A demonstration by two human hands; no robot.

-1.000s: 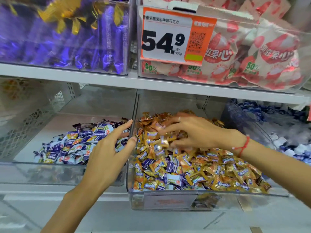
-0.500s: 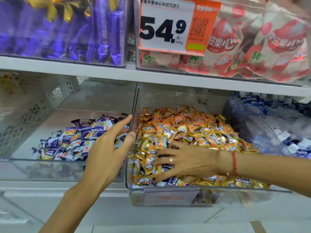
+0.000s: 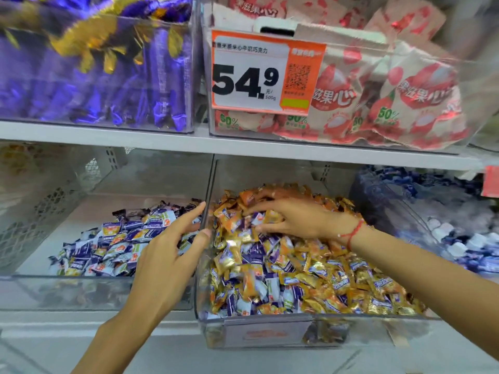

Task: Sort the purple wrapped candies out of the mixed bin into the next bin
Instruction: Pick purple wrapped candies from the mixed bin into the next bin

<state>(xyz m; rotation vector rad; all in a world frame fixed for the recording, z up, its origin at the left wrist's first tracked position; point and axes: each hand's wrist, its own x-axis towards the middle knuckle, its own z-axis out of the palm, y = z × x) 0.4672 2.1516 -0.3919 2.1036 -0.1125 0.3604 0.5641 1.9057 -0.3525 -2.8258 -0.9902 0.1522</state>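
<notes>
The clear mixed bin holds a heap of orange-gold candies with purple wrapped candies scattered among them, mostly at the front left. My right hand lies on the rear of the heap with fingers spread, a purple-white candy showing between thumb and fingers. My left hand straddles the wall between the bins, fingers straight on the left side and thumb touching the mixed bin's edge. It holds nothing. The left bin contains a pile of purple candies.
A white shelf edge runs just above both bins. On it stand a bin of purple foil sweets, an orange price tag and pink-white packs. A bin of blue-white candies sits to the right.
My right hand moved from the front of the mixed bin back to the rear of the heap. My left hand stayed at the dividing wall. The view tilted upward.
</notes>
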